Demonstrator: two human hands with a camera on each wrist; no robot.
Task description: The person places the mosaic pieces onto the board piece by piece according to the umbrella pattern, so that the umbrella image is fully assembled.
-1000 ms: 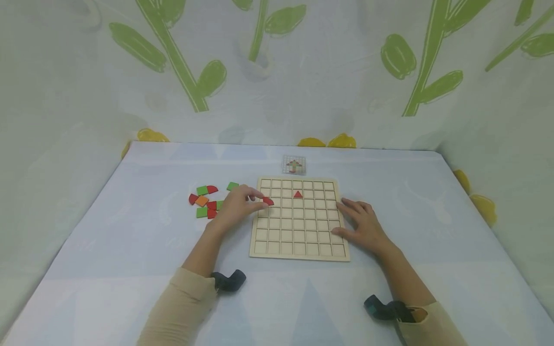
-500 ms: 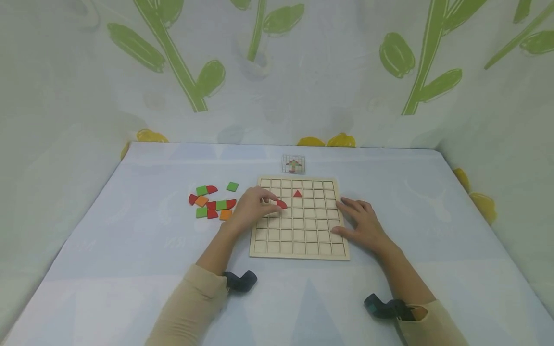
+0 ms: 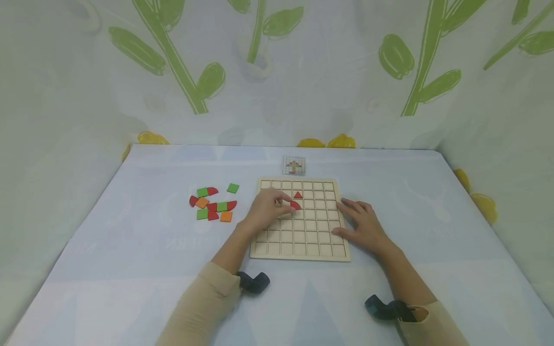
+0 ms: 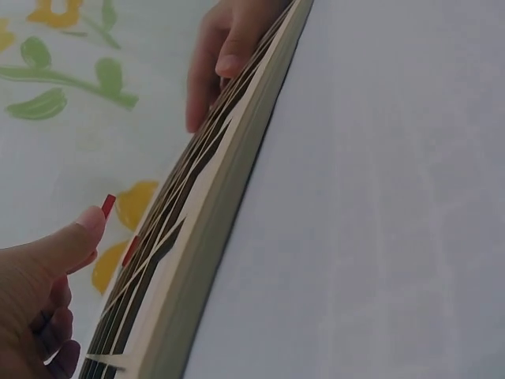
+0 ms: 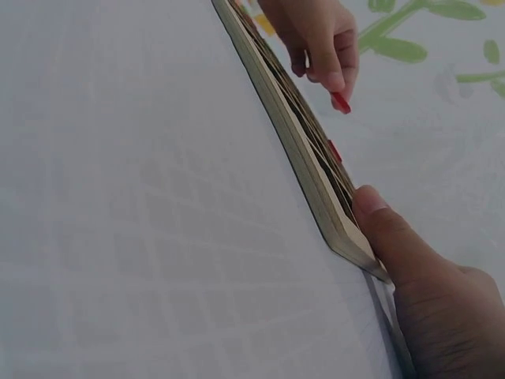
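Note:
Between thumb and index finger my left hand [image 3: 267, 207] pinches a red quarter-circle tile [image 3: 295, 205]. In the right wrist view the held tile [image 5: 341, 103] is above the board's surface. The wooden grid board [image 3: 299, 258] lies flat on the table. One red triangle tile [image 3: 298, 195] sits in a cell near its top, just beyond the held tile. My right hand [image 3: 363, 225] rests at the board's right edge, fingers spread, with its thumb [image 5: 387, 229] on the rim.
Left of the board lie several loose tiles: green squares [image 3: 232, 188], orange squares [image 3: 226, 216] and red quarter-circles [image 3: 212, 191]. Behind the board is a small pattern card [image 3: 294, 165] with a printed grid picture. A leaf-printed cloth [image 3: 329, 72] stands behind the table.
My left hand has carried the red quarter-circle tile rightward over the board, from its left side to just below the red triangle. The right hand stays in place.

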